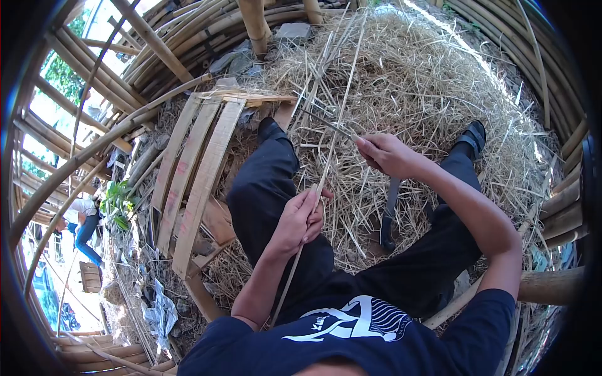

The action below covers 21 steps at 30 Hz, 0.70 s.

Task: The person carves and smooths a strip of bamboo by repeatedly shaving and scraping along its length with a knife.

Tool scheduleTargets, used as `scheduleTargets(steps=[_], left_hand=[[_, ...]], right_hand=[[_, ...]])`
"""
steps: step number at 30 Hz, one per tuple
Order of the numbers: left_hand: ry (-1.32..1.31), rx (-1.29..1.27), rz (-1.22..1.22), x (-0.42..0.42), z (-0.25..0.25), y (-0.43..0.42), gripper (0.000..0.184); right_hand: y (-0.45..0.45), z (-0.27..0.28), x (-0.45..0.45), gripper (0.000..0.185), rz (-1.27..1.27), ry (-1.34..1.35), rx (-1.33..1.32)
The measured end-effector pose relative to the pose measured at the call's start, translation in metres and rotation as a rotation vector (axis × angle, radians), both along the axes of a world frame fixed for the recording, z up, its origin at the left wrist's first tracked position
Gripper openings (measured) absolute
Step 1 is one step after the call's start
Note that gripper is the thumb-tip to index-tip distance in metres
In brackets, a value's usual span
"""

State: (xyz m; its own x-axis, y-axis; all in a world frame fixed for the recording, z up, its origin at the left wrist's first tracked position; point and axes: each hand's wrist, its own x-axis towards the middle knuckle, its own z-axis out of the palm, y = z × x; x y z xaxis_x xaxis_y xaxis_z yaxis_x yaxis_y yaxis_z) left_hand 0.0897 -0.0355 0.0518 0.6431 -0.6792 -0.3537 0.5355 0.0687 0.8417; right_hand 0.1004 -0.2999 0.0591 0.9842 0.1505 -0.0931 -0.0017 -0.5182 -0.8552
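Two bare hands are out over the straw (433,94), between a seated person's spread legs. From where I stand, the left hand (301,219) has its fingers curled around a long thin strip (326,165), which slants from the lap out across the straw. The right hand (385,154) pinches a narrow dark stick (329,124). A knife (389,213) lies near the right thigh.

The left hand (302,219) grips a long, pale strip (330,153).
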Motion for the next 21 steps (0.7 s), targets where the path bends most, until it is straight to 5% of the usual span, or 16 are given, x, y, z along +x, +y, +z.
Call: scheduleTargets(steps=[3,8,12,15,19,21], left_hand=[[-0.036,-0.013,-0.002,0.003,-0.004,-0.001,0.031],[-0.717,0.361,0.003,0.010,-0.018,-0.003,0.023],[-0.806,0.479,-0.012,0.010,0.002,-0.007,0.022],[-0.863,0.496,-0.024,0.016,-0.002,-0.006,0.019],[-0.919,0.477,0.034,0.017,-0.008,-0.010,0.017],[-0.892,0.479,0.060,0.013,-0.012,-0.010,0.016]], right_hand=[[0.000,0.009,0.002,0.051,-0.082,0.057,-0.136],[0.004,0.017,0.000,0.050,-0.211,-0.180,-0.281],[-0.006,0.009,0.005,0.047,-0.285,-0.310,-0.440],[0.006,0.022,0.000,0.050,-0.214,0.004,-0.412],[0.023,0.004,-0.012,0.060,-0.105,-0.151,-0.481],[0.019,0.023,-0.006,0.063,-0.193,-0.001,-0.447]])
